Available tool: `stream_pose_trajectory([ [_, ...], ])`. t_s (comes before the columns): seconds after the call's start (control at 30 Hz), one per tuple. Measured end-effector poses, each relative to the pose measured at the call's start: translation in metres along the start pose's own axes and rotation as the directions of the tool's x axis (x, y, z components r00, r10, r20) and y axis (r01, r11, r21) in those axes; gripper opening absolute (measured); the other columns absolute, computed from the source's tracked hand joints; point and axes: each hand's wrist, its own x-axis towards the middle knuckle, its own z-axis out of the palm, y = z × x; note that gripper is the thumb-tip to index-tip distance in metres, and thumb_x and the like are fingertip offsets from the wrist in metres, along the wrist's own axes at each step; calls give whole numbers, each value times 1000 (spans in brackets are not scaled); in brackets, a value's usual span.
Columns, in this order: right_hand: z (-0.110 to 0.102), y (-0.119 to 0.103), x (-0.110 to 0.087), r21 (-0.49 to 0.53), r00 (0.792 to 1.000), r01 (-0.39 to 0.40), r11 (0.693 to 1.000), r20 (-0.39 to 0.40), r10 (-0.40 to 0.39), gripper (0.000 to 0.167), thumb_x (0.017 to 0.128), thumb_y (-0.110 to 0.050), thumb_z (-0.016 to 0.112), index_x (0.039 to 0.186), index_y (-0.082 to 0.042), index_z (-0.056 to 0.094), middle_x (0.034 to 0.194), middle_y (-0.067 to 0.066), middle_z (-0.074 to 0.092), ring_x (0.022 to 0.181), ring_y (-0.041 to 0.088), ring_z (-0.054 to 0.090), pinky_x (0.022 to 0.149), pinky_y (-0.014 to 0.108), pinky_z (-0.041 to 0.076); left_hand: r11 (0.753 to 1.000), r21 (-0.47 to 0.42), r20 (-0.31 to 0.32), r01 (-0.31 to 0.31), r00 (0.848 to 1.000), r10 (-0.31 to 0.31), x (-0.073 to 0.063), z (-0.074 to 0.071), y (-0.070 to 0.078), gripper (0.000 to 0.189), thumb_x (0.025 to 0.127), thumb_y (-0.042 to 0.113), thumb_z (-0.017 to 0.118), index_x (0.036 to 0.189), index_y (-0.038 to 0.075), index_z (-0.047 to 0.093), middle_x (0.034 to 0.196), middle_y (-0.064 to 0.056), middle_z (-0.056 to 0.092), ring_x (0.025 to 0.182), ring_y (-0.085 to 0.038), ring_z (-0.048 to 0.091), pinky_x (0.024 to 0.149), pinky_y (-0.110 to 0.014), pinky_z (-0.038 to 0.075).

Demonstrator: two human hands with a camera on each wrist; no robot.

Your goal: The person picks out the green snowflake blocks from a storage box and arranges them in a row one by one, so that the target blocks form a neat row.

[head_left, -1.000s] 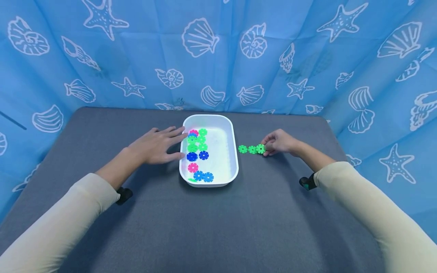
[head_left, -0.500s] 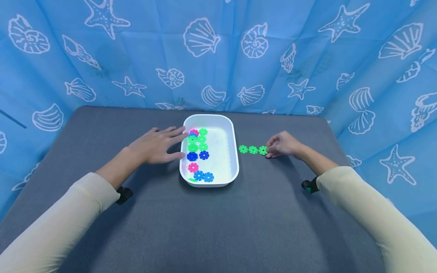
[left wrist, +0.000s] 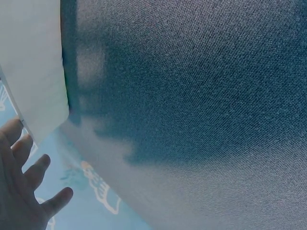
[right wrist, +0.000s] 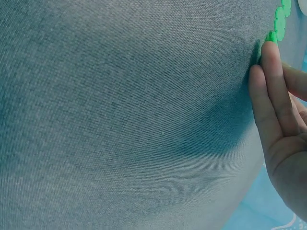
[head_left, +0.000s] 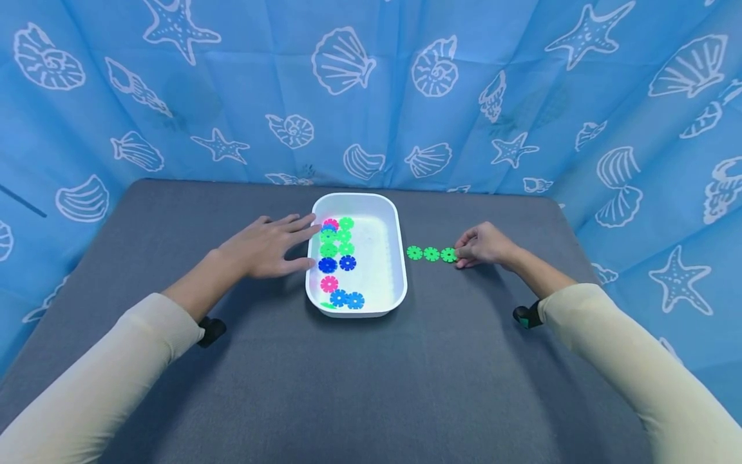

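My right hand (head_left: pixel 485 246) pinches a green notched plastic disc (head_left: pixel 448 255) at the right end of a short row on the table. Left of it lie a second green disc (head_left: pixel 431 254) and a third (head_left: pixel 414 252), close to the tray. In the right wrist view, the fingertips (right wrist: pixel 270 48) meet the disc's edge. My left hand (head_left: pixel 263 248) is spread, its fingertips at the left rim of a white tray (head_left: pixel 377 274). Inside are several green discs (head_left: pixel 345 249), dark blue discs (head_left: pixel 348 263), lighter blue discs (head_left: pixel 355 300) and pink discs (head_left: pixel 329 284), mostly along the left side.
A grey cloth-covered table (head_left: pixel 371 380) carries everything. Behind and to the sides hangs a blue curtain (head_left: pixel 243 84) with white shell prints. Dark wrist devices show under both forearms, the left device (head_left: pixel 212 332) and the right device (head_left: pixel 526 316).
The right hand has moved slightly right and laid the green disc, which overlapped its neighbour, down at the row's end, still in its fingers. The left hand has kept its place.
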Motion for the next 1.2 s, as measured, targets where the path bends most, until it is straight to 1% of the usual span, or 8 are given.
stream_pose_trajectory([
  [0.33, 0, 2, 0, -23, 1000, 4, 1000, -12, -4, 21, 97, -3, 62, 108, 15, 64, 86, 17, 72, 72, 19, 73, 71, 35, 60, 1000, -5, -3, -12, 1000, 12, -1, -1, 0, 79, 97, 63, 46, 160, 20, 22, 166, -6, 15, 149, -39, 21, 111, -70, 20],
  [0.53, -1, -7, 2, -115, 1000, 20, 993, 7, -19, 20, 97, -2, 61, 107, 15, 63, 83, 19, 73, 72, 23, 73, 72, 39, 60, 1000, -2, 0, -7, 1000, 7, -2, 0, -1, 80, 96, 62, 46, 160, 21, 22, 166, -7, 16, 149, -39, 20, 111, -70, 20],
  [0.63, -2, -16, 2, -157, 999, 40, 987, 4, -40, 20, 97, -3, 60, 107, 14, 64, 85, 20, 73, 73, 25, 74, 72, 40, 60, 1000, -1, -4, -13, 1000, 13, -1, 0, -1, 80, 96, 63, 46, 160, 21, 22, 166, -7, 16, 149, -39, 21, 111, -70, 20],
  [0.77, -2, -35, 4, -170, 995, 94, 981, 2, -95, 25, 99, -9, 58, 111, 13, 65, 91, 23, 72, 74, 25, 73, 71, 39, 60, 1000, 10, -6, -16, 1000, 16, 0, 0, -2, 80, 96, 64, 45, 160, 21, 22, 166, -6, 16, 149, -38, 21, 111, -70, 21],
  [0.9, 2, -64, 8, -145, 991, 129, 981, -12, -132, 28, 100, -11, 57, 114, 13, 64, 94, 24, 71, 74, 23, 73, 73, 40, 60, 1000, 10, -16, -15, 1000, 15, 1, -1, -1, 80, 96, 64, 45, 160, 20, 23, 166, -6, 17, 149, -37, 21, 111, -70, 21],
  [0.97, 5, -79, 9, -133, 989, 145, 980, -16, -148, 28, 100, -12, 57, 114, 11, 65, 92, 21, 71, 76, 25, 73, 75, 41, 60, 1000, 7, -20, -13, 1000, 13, 2, -1, 0, 81, 96, 65, 46, 160, 20, 24, 165, -6, 18, 149, -36, 22, 111, -70, 21],
  [1.1, 14, -104, 14, -116, 985, 169, 979, 8, -170, 27, 99, -15, 59, 113, 7, 67, 91, 17, 71, 80, 29, 72, 74, 40, 60, 1000, 2, -23, -7, 1000, 7, 1, -1, 0, 81, 96, 64, 47, 159, 20, 25, 165, -6, 19, 149, -36, 22, 111, -69, 22],
  [1.2, 23, -117, 18, -111, 985, 172, 979, 39, -169, 27, 99, -16, 60, 113, 7, 67, 92, 18, 71, 81, 27, 71, 71, 38, 59, 1000, 2, -22, -5, 1000, 5, 0, -1, -1, 81, 96, 65, 47, 159, 20, 25, 165, -6, 19, 149, -36, 22, 111, -69, 22],
])
